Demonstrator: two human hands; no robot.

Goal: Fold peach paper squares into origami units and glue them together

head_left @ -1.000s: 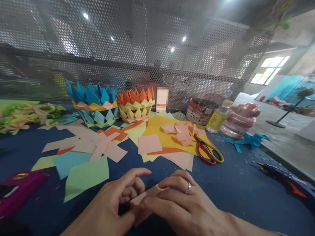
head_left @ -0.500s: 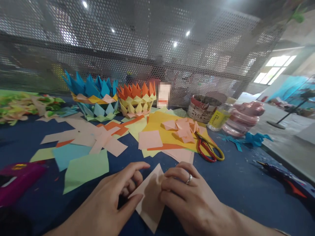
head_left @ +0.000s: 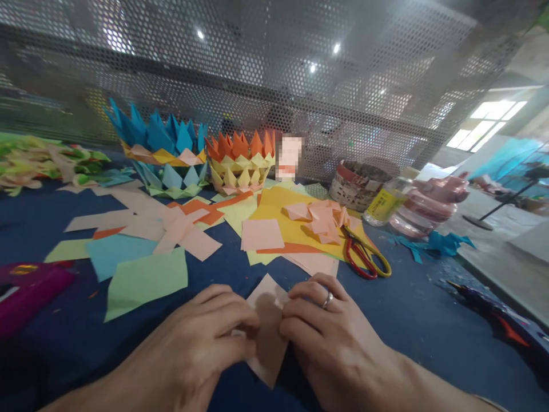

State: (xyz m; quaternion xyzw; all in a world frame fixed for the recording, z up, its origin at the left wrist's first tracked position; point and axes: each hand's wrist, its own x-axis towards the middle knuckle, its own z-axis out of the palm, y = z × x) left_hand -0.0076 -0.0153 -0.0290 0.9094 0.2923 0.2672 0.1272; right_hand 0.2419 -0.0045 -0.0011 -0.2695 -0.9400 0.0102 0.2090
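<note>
Both hands meet over a small pink paper square at the near edge of the dark blue table. My left hand pinches the paper's left side with curled fingers. My right hand, with a ring on one finger, pinches its right side. The paper's top and bottom corners stick out between the hands. Just beyond lie loose paper sheets: a green one, a blue one and a pink square on a yellow sheet.
Red and yellow scissors lie right of a pile of folded pink pieces. Blue and orange folded paper baskets stand at the back before a perforated metal screen. A bottle, woven bowl, pink container, glue gun and magenta object also sit here.
The pink paper was folded small between my fingers, then opened out into a diamond. My left fingers have now closed over its left side.
</note>
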